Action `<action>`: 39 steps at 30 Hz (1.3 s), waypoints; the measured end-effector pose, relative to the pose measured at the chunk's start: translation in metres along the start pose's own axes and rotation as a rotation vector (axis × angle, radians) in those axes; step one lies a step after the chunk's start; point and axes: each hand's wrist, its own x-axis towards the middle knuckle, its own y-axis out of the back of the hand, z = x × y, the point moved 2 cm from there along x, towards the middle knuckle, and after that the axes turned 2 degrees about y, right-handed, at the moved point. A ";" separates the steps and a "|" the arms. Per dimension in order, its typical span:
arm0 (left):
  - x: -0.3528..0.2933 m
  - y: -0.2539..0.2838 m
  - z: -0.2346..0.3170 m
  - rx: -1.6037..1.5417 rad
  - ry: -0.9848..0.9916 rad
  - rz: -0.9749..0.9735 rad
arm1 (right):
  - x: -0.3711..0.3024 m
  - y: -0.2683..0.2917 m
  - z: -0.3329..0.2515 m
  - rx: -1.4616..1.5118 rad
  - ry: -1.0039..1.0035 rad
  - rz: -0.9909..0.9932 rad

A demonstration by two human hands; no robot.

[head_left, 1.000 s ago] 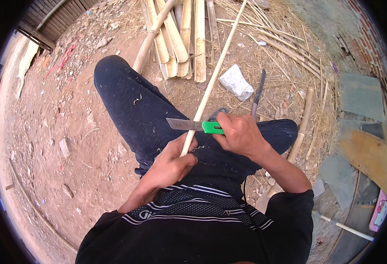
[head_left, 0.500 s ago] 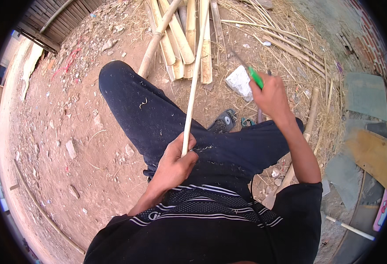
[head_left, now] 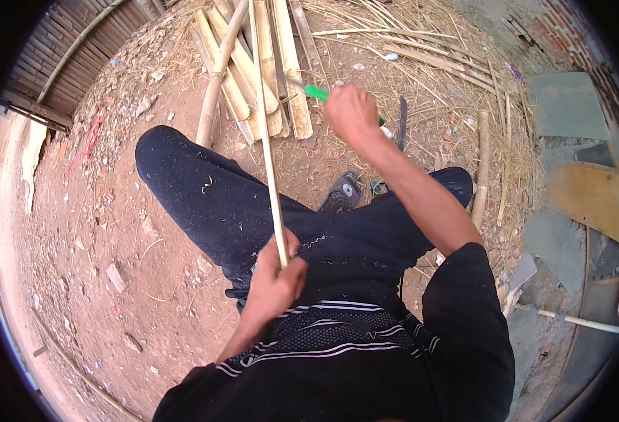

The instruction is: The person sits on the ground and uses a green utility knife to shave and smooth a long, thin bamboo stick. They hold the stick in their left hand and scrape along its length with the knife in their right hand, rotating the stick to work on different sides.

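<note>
"Left hand (head_left: 276,280) first: what is it doing?"

"Its fingers are curled tight around the low end of a long, thin, pale wooden stick (head_left: 271,176)."

"Where does the stick go?"

"It sits over the lap of the dark blue cloth trousers (head_left: 204,176) and points up and away. Its far part shows in front of the split yellow bamboo pieces (head_left: 297,105) on the brown dirt ground (head_left: 105,211)."

"And the right hand (head_left: 352,116)?"

"It is farther out, closed in a fist around a green-handled knife (head_left: 316,92). The blade points left, toward the stick."

"Does the blade touch it?"

"I can't tell. The blade is blurry."

"What else is near?"

"A long, dark blade (head_left: 402,119) lies on the ground, just right of the right hand. A dark grey sandal (head_left: 342,193) shows between the bent legs. Thin, pale bamboo strips (head_left: 436,56) lie in a mess up to the right, and a round tan bamboo pole (head_left: 214,91) lies by the split pieces."
</note>
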 end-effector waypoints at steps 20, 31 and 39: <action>-0.004 0.002 0.027 0.548 -0.579 0.196 | -0.074 0.020 -0.010 1.449 -0.553 -0.108; 0.007 0.011 0.026 0.508 -0.916 0.547 | -0.109 0.091 -0.043 1.179 -0.026 -0.079; 0.020 0.008 0.043 0.377 -0.979 0.641 | -0.138 0.103 -0.053 0.849 0.222 0.040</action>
